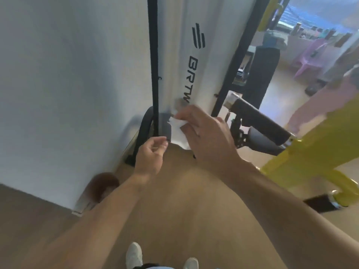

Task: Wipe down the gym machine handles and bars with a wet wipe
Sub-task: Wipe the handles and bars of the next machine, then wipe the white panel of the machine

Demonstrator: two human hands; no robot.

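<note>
Head view shows your right hand point(209, 136) pinching the wet wipe point(179, 133) against the white machine shroud point(194, 55); your left hand point(150, 154) hangs loosely curled, empty. Wrap the wipe fully around the black foam handle point(260, 117) nearby.

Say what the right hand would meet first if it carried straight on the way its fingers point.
Probably the white machine panel: the right hand, holding the wet wipe, points up-left towards it. Depth is unclear.

Bright daylight, motion blur, edge distortion
</note>
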